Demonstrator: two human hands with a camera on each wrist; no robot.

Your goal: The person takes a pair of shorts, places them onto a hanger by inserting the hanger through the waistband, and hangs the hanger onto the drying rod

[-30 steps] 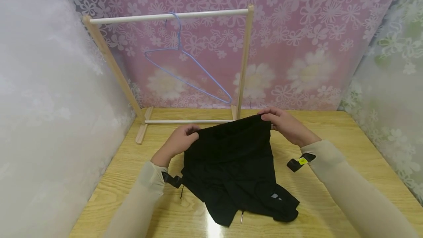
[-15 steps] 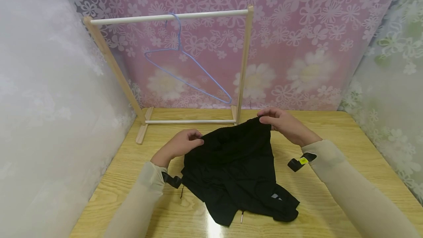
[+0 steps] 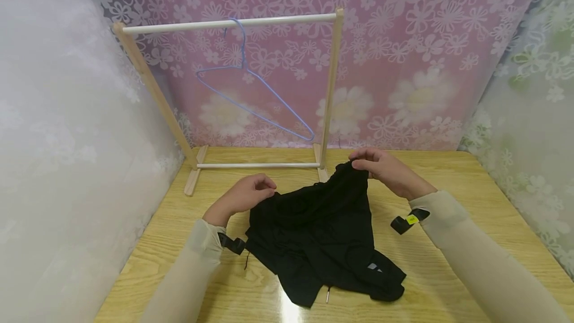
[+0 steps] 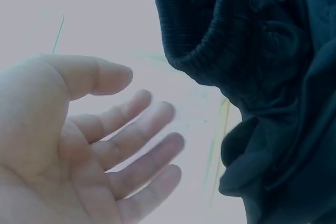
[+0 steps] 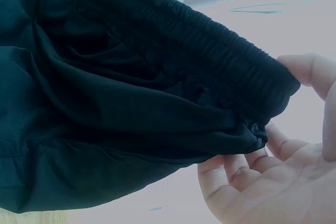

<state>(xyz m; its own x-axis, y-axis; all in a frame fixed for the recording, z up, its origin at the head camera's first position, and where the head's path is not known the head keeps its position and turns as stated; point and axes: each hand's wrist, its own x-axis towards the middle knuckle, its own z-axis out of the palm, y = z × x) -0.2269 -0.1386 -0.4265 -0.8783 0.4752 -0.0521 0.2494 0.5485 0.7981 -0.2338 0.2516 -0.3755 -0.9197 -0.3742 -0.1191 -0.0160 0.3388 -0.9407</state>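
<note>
A matt surface is displayed by the black, crumpled cloth garment [image 3: 314, 233], its long, black cloth waistband [image 5: 210, 40] roughened by fine, ribbed gathers. Light is glossily reflected by the yellow, wood-grained tabletop [image 3: 170, 233]. The straight, pale wooden post [image 3: 332, 83] is finished matt; the slim white rod [image 3: 179, 26], smooth. A plastic-like finish is shown by the thin, blue triangular hanger [image 3: 244, 56].

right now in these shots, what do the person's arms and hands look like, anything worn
Long beige fabric sleeves cover both arms. A small black curved mount juts out at the left wrist; a similar black mount at the right carries a yellow label, its print too small to read. The left hand and right hand wear no gloves.
</note>
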